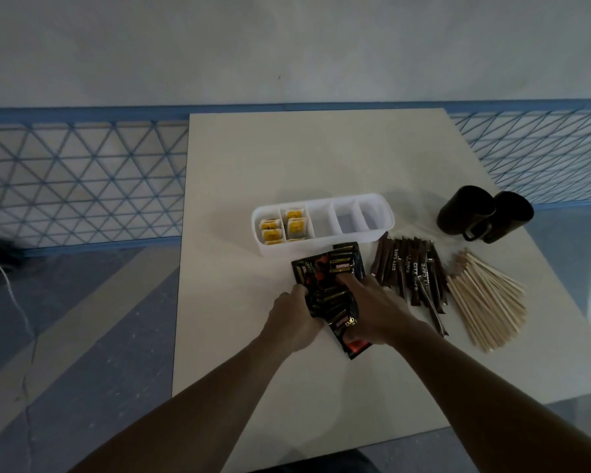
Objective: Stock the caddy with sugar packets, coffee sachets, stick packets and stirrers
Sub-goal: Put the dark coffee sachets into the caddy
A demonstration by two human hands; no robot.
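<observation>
We find the left hand [292, 319] and right hand [376, 308] both gripping the coffee sachets [328, 288] at frame centre, apparently bunching them to fit the caddy [321, 246] above.

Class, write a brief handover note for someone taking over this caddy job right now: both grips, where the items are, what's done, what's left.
Left grip and right grip hold the coffee sachets from either side, on the table in front of the caddy.
Done: sugar packets in the two left compartments.
Left: sachets, stick packets and stirrers, both lying right of the sachets; three compartments empty.
</observation>
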